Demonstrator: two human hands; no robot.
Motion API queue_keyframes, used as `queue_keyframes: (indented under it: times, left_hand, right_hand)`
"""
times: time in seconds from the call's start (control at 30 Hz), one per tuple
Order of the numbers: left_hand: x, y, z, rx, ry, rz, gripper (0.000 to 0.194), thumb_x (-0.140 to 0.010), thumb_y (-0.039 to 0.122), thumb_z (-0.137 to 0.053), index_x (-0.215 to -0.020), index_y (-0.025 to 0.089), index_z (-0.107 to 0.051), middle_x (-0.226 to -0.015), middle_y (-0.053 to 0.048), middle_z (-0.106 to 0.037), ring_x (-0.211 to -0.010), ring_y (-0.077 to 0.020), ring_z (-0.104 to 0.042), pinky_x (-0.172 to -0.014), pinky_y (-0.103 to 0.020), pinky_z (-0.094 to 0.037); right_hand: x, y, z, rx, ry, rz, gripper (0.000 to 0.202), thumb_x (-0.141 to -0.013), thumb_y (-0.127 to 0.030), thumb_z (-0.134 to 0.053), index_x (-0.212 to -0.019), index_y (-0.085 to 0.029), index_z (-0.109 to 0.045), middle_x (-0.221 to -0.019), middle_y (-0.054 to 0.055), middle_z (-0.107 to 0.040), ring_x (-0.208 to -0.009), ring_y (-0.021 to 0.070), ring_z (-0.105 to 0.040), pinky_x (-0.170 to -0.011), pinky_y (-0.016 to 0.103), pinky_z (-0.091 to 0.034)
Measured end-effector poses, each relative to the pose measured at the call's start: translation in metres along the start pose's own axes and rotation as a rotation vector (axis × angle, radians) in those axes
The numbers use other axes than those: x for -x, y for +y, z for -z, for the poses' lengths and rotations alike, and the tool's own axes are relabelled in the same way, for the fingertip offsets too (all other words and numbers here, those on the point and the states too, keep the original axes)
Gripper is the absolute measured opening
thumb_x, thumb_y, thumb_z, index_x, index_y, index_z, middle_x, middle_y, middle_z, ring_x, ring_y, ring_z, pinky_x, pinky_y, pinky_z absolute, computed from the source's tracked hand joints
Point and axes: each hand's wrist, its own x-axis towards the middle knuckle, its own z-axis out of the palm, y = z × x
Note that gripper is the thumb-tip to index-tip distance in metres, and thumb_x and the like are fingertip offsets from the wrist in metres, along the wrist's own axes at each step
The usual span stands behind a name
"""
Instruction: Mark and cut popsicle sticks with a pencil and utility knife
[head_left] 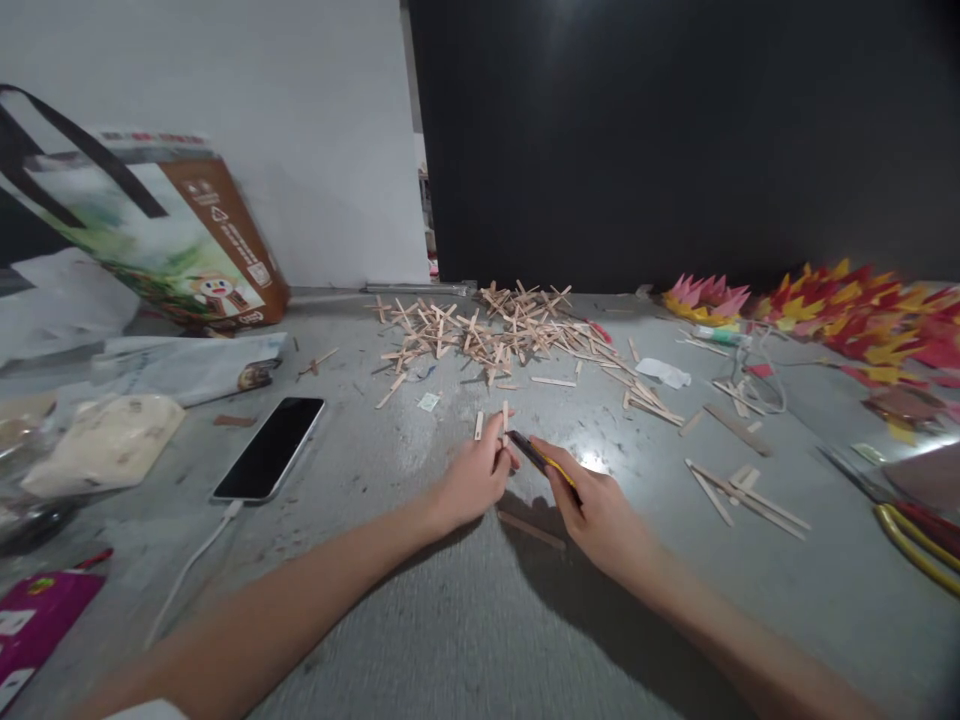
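Note:
My left hand [474, 478] is closed on a small wooden craft stick [505, 420], which stands up between its fingers. In my right hand [600, 510] is a utility knife [541, 458] with a dark body and yellow edges. The knife's tip points at the stick and is close to it; whether it touches I cannot tell. Just beyond my left fingers lies a short stick piece [478, 426] with a dark mark. Below the hands, a brownish stick [531, 530] rests on the table, partly in shadow.
A heap of crossed sticks [480, 335] spreads across the back. Loose sticks [742, 492], scissors [911, 530] and red-yellow paper leaves [847, 310] are on the right. A phone [270, 450] on a white cable, a plastic packet [105, 445] and a printed bag [165, 240] are at left.

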Motion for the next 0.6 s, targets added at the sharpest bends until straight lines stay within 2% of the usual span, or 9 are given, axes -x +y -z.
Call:
queue_keyframes:
  times: [0.1,0.2,0.33,0.4,0.5,0.6]
  left_hand:
    - [0.001,-0.001,0.0,-0.066,-0.032,-0.01,0.05,-0.102,0.019,-0.042,-0.152,0.019,-0.038,-0.087,-0.003,-0.073,-0.079,-0.0174,-0.069,-0.082,-0.03,-0.051]
    - [0.002,-0.001,-0.002,-0.059,-0.027,-0.017,0.049,-0.102,0.017,-0.043,-0.15,0.019,-0.037,-0.084,-0.002,-0.072,-0.076,-0.0169,-0.068,-0.08,-0.029,-0.05]
    - [0.002,-0.003,-0.003,-0.065,-0.027,-0.026,0.047,-0.101,0.016,-0.043,-0.148,0.018,-0.038,-0.082,-0.001,-0.071,-0.074,-0.0174,-0.067,-0.078,-0.028,-0.049]
    - [0.003,-0.005,-0.003,-0.101,-0.049,-0.036,0.049,-0.101,0.015,-0.042,-0.15,0.019,-0.037,-0.081,-0.001,-0.07,-0.076,-0.0188,-0.068,-0.079,-0.03,-0.049]
    - [0.004,-0.007,-0.003,-0.149,-0.075,-0.049,0.053,-0.101,0.014,-0.041,-0.153,0.02,-0.035,-0.081,-0.002,-0.068,-0.079,-0.021,-0.069,-0.081,-0.032,-0.05]
    - [0.004,-0.008,-0.003,-0.152,-0.049,-0.055,0.051,-0.1,0.015,-0.042,-0.151,0.019,-0.036,-0.08,-0.002,-0.068,-0.076,-0.021,-0.069,-0.079,-0.032,-0.05]
  right_hand:
    - [0.001,0.0,-0.002,0.026,0.028,0.02,0.043,-0.109,-0.03,-0.039,-0.146,-0.02,-0.058,-0.114,0.014,-0.08,-0.073,0.0217,-0.078,-0.067,0.028,-0.053]
    - [0.003,0.0,-0.01,0.025,0.031,0.006,0.043,-0.108,-0.028,-0.04,-0.145,-0.02,-0.059,-0.114,0.015,-0.08,-0.069,0.0205,-0.077,-0.066,0.028,-0.053]
    - [0.006,0.002,-0.016,0.021,0.045,-0.007,0.046,-0.107,-0.026,-0.039,-0.15,-0.021,-0.054,-0.127,0.018,-0.076,-0.083,0.0219,-0.08,-0.074,0.029,-0.056]
    - [0.006,0.001,-0.012,0.033,0.044,-0.007,0.045,-0.107,-0.026,-0.039,-0.149,-0.023,-0.055,-0.128,0.017,-0.075,-0.079,0.0209,-0.079,-0.071,0.028,-0.055]
    - [0.004,-0.004,-0.003,0.073,0.031,-0.029,0.042,-0.106,-0.026,-0.042,-0.143,-0.023,-0.061,-0.11,0.014,-0.081,-0.063,0.0189,-0.075,-0.061,0.026,-0.051]
    - [0.003,-0.008,-0.006,0.089,0.027,-0.059,0.042,-0.105,-0.026,-0.042,-0.141,-0.021,-0.063,-0.095,0.011,-0.082,-0.055,0.019,-0.072,-0.056,0.027,-0.048]
